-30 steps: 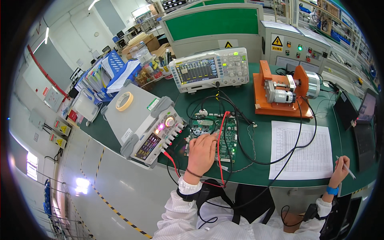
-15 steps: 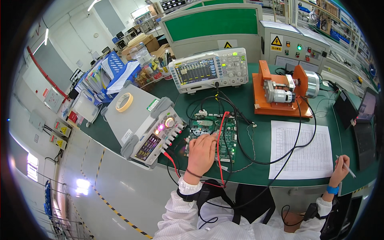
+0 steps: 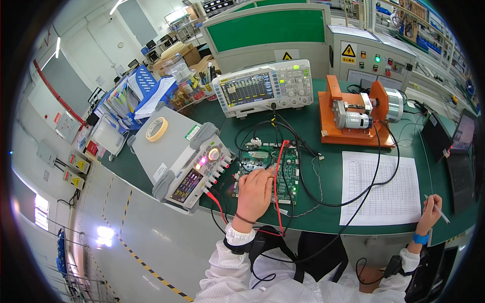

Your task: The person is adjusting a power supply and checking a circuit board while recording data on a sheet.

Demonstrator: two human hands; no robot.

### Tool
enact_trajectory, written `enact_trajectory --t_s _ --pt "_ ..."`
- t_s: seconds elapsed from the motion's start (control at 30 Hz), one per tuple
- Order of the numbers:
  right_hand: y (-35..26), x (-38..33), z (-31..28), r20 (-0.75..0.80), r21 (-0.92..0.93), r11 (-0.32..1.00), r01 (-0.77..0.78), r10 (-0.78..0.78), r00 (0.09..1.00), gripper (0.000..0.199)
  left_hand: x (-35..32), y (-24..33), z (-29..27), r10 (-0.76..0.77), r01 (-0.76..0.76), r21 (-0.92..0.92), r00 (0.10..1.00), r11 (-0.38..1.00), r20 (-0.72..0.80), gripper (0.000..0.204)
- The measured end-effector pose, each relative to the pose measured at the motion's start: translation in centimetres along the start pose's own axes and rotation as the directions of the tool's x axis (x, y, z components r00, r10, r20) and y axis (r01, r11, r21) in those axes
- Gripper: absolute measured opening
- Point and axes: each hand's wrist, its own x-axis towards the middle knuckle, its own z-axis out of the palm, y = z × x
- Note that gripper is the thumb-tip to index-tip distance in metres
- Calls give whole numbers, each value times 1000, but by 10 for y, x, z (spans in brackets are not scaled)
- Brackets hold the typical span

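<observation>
My left hand (image 3: 254, 193) rests over the green circuit board (image 3: 290, 174). Its fingers are curled together on the board, and what they grip, if anything, is hidden. A red lead (image 3: 277, 194) runs beside those fingers from the board's upper edge down toward me. My right hand (image 3: 429, 216) is closed around a pen (image 3: 443, 215) at the right of the table, just past the edge of a printed grid sheet (image 3: 380, 189). Behind the board stands an oscilloscope (image 3: 265, 90) with a pulse trace on its screen.
Left of the board sits a grey power supply (image 3: 172, 156) with a tape roll (image 3: 157, 129) on top. An orange motor rig (image 3: 331, 121) stands at the back right, a laptop (image 3: 458, 166) at the far right. Black cables (image 3: 348, 204) loop across the sheet and board.
</observation>
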Motion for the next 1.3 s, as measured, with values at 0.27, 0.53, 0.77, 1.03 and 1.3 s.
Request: enact_trajectory --t_s 0.27,0.53,0.77,1.03,1.3 --pt "3 2 1 -13 19 1000 10 -9 1000 10 1 1 0 -4 4 6 1000 1000 -6 18" --pt "0 3 2 -16 16 1000 -2 2 1000 11 -1 -1 0 1 -1 -4 1000 1000 -13 18" --pt "2 4 1 -16 -24 1000 20 -20 1000 11 -1 0 -1 -1 1 -19 1000 1000 -16 15" --pt "6 7 0 -15 -25 1000 19 -19 1000 11 -1 -5 2 43 -42 10 998 999 -43 19" --pt "4 6 1 -17 -24 1000 16 -17 1000 11 -2 0 -1 6 -6 8 999 1000 -45 18"
